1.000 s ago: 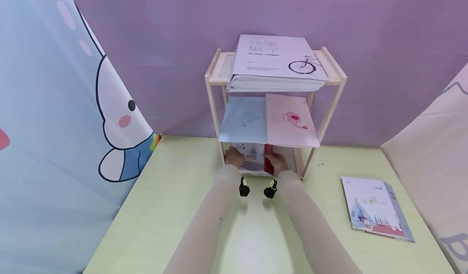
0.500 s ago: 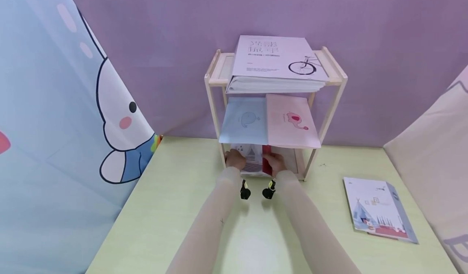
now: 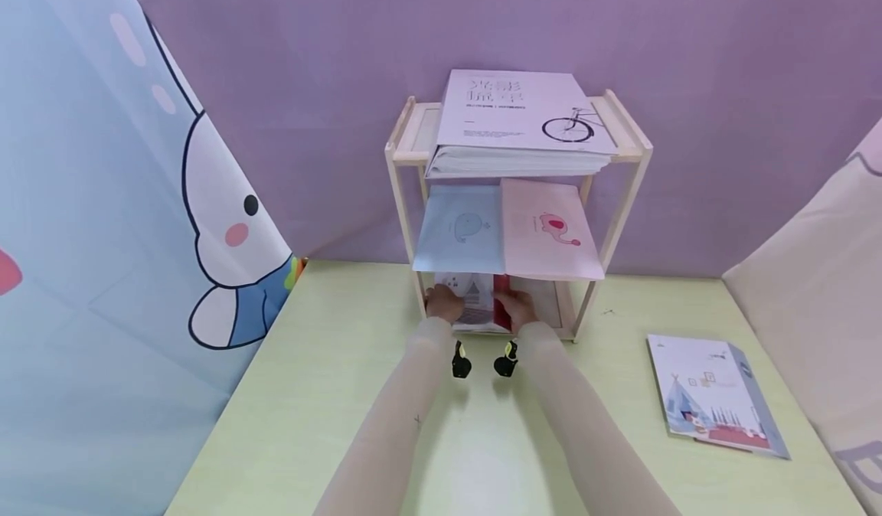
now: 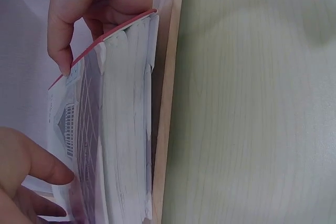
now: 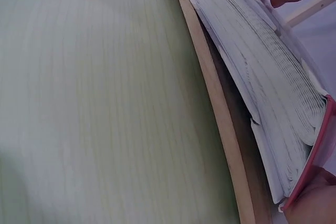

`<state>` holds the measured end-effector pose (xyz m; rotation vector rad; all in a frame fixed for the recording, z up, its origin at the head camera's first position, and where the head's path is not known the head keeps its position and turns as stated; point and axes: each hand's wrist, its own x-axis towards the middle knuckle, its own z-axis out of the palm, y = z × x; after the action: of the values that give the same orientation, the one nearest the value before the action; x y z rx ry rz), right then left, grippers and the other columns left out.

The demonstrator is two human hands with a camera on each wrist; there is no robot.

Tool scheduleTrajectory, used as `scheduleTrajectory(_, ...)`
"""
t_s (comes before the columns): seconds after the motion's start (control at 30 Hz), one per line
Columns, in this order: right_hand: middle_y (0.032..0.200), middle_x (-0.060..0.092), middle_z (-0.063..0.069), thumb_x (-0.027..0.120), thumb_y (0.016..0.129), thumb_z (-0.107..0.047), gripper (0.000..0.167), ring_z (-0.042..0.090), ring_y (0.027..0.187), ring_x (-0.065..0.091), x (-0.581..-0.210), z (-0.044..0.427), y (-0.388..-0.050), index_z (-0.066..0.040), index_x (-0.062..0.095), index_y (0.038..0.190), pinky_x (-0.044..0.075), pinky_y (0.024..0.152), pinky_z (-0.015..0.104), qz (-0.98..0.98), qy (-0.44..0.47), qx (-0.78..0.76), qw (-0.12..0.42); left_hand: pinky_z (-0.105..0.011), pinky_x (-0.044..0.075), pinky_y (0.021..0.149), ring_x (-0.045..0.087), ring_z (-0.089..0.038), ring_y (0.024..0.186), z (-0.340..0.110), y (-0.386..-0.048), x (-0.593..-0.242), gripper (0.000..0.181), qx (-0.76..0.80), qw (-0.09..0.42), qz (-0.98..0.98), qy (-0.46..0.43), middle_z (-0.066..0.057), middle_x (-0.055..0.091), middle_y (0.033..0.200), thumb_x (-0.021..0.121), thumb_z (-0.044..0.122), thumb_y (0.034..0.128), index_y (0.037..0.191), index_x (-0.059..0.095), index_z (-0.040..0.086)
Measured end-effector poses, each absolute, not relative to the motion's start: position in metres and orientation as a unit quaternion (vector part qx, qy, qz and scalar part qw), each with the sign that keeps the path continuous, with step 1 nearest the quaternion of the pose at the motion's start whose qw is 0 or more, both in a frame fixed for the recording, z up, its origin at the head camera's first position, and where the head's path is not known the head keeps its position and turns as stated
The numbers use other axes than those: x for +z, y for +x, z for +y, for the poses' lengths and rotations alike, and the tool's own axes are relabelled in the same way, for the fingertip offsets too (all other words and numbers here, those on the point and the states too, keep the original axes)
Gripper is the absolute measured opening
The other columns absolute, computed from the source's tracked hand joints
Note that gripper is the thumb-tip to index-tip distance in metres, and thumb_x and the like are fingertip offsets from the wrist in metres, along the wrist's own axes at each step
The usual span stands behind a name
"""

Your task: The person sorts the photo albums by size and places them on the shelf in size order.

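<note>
A thick book (image 3: 475,302) with a red spine and a pale illustrated cover lies on the bottom level of the wooden shelf (image 3: 572,309). My left hand (image 3: 443,303) grips the book's left end, with its thumb by the cover in the left wrist view. At the other end, my right hand (image 3: 517,309) holds the red spine, its fingers curled around that edge. The white page edges (image 4: 126,119) face the shelf's front rail (image 4: 168,93). In the right wrist view the spine side (image 5: 315,150) rests against the right hand (image 5: 317,198). The fingers' far sides are partly hidden.
On the middle level, a blue booklet (image 3: 458,229) and a pink booklet (image 3: 551,229) lie side by side, overhanging the bottom level. A white bicycle book (image 3: 517,114) covers the top. Another illustrated book (image 3: 713,393) lies on the table (image 3: 331,393) at right.
Both hands stay on the book at the bottom level, with only a slight shift of the right hand and spine leftward. The head view tilts a little.
</note>
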<state>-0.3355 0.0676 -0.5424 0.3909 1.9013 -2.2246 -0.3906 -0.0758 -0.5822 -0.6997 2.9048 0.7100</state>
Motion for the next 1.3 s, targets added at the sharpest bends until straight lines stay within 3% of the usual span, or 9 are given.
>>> scheduleTrajectory(0.07, 0.119, 0.051, 0.020, 0.059, 0.090, -0.009, 0.048, 0.028, 0.101, 0.050, -0.534, 0.066, -0.330, 0.009, 0.042, 0.130, 0.045, 0.094, 0.042, 0.645, 0.133, -0.747, 0.093, -0.045, 0.051, 0.083, 0.054, -0.030, 0.105, -0.078, -0.390, -0.581, 0.038, 0.235, 0.048, 0.944, -0.227, -0.017, 0.054, 0.122, 0.051, 0.023, 0.0954, 0.121, 0.053, -0.005)
scheduleTrajectory(0.1, 0.119, 0.050, 0.021, 0.058, 0.090, -0.008, 0.047, 0.028, 0.101, 0.050, -0.530, 0.065, -0.327, 0.010, 0.042, 0.130, 0.044, 0.094, 0.042, 0.646, 0.133, -0.746, 0.091, -0.047, 0.050, 0.085, 0.053, -0.034, 0.107, -0.080, -0.375, -0.560, 0.046, 0.271, 0.079, 0.939, -0.198, -0.021, 0.052, 0.124, 0.062, 0.022, 0.0886, 0.124, 0.051, -0.005)
scheduleTrajectory(0.37, 0.122, 0.051, 0.024, 0.062, 0.089, -0.013, 0.051, 0.035, 0.106, 0.051, -0.556, 0.064, -0.346, 0.011, 0.043, 0.129, 0.044, 0.095, 0.048, 0.668, 0.128, -0.730, 0.071, -0.042, 0.050, 0.084, 0.054, -0.032, 0.100, -0.078, -0.334, -0.520, 0.042, 0.259, 0.067, 0.952, -0.148, -0.021, 0.054, 0.116, 0.055, 0.025, 0.0910, 0.118, 0.054, -0.006)
scheduleTrajectory(0.4, 0.117, 0.055, 0.021, 0.067, 0.087, -0.017, 0.050, 0.032, 0.102, 0.054, -0.575, 0.068, -0.358, 0.009, 0.048, 0.125, 0.048, 0.090, 0.045, 0.664, 0.106, -0.738, 0.056, -0.042, 0.050, 0.083, 0.055, -0.032, 0.099, -0.077, -0.333, -0.520, 0.040, 0.264, 0.065, 0.952, -0.144, -0.022, 0.054, 0.115, 0.055, 0.025, 0.0914, 0.117, 0.055, -0.007)
scheduleTrajectory(0.63, 0.104, 0.063, 0.021, 0.063, 0.087, -0.025, 0.040, 0.031, 0.089, 0.058, -0.581, 0.067, -0.364, 0.008, 0.061, 0.111, 0.051, 0.080, 0.042, 0.785, 0.105, -0.611, 0.013, -0.043, 0.051, 0.076, 0.055, -0.031, 0.087, -0.081, -0.336, -0.528, 0.029, 0.265, 0.063, 0.953, -0.132, -0.020, 0.055, 0.102, 0.057, 0.021, 0.0879, 0.096, 0.062, -0.006)
scheduleTrajectory(0.73, 0.087, 0.065, 0.015, 0.062, 0.081, -0.031, 0.038, 0.023, 0.071, 0.055, -0.612, 0.072, -0.383, 0.005, 0.065, 0.094, 0.048, 0.064, 0.033, 0.837, 0.059, -0.542, -0.042, -0.043, 0.050, 0.078, 0.054, -0.031, 0.086, -0.081, -0.335, -0.529, 0.025, 0.262, 0.059, 0.955, -0.122, -0.019, 0.055, 0.099, 0.057, 0.020, 0.0868, 0.090, 0.063, -0.005)
scheduleTrajectory(0.83, 0.090, 0.064, 0.015, 0.063, 0.078, -0.026, 0.035, 0.025, 0.073, 0.055, -0.620, 0.073, -0.393, 0.005, 0.064, 0.096, 0.049, 0.064, 0.036, 0.850, 0.058, -0.523, -0.025, -0.044, 0.049, 0.079, 0.054, -0.031, 0.088, -0.081, -0.333, -0.530, 0.025, 0.266, 0.048, 0.956, -0.113, -0.019, 0.055, 0.099, 0.057, 0.020, 0.0864, 0.090, 0.063, -0.005)
scheduleTrajectory(0.97, 0.109, 0.060, 0.023, 0.062, 0.081, -0.012, 0.038, 0.034, 0.091, 0.056, -0.563, 0.067, -0.354, 0.009, 0.058, 0.113, 0.050, 0.080, 0.045, 0.837, 0.074, -0.540, 0.053, -0.046, 0.049, 0.077, 0.054, -0.033, 0.089, -0.083, -0.332, -0.534, 0.028, 0.275, 0.035, 0.955, -0.110, -0.020, 0.055, 0.099, 0.058, 0.020, 0.0862, 0.092, 0.063, -0.006)
scheduleTrajectory(1.3, 0.108, 0.061, 0.023, 0.059, 0.088, -0.016, 0.033, 0.031, 0.091, 0.058, -0.553, 0.072, -0.336, 0.009, 0.058, 0.110, 0.051, 0.082, 0.043, 0.843, 0.052, -0.532, 0.054, -0.046, 0.050, 0.079, 0.055, -0.034, 0.095, -0.084, -0.334, -0.545, 0.029, 0.253, 0.039, 0.963, -0.086, -0.019, 0.057, 0.105, 0.053, 0.024, 0.0893, 0.093, 0.065, -0.003)
